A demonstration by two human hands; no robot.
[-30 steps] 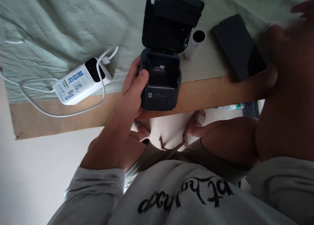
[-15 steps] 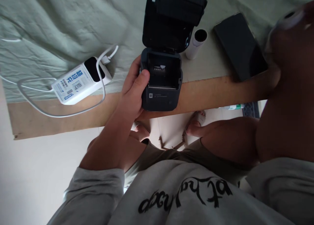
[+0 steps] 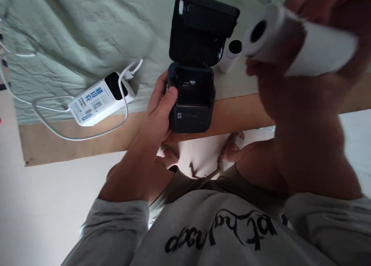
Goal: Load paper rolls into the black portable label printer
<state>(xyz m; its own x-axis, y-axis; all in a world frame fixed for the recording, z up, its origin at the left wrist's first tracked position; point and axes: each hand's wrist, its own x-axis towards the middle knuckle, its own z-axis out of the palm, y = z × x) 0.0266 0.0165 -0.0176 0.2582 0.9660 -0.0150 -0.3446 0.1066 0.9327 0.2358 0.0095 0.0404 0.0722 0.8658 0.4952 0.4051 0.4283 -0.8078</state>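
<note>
Toward the desk's [image 3: 72, 130] left front corner lies a white box-shaped plastic device [image 3: 98, 99] with a blue-lettered label; its white cable [image 3: 78, 137] loops over the brown front edge. A slim white tube [image 3: 228, 61], dark mouth up, stands just beside the lid, between it and the raised roll. The left hand [image 3: 160, 105] grasps the black plastic printer [image 3: 191, 117] by its side at the front edge, compartment upward, long axis front to back, lid tipped rearward. The right hand's [image 3: 292, 51] fingers wrap a white paper roll [image 3: 275, 26] above the desk's right part, hollow end facing left, long axis roughly crosswise.
</note>
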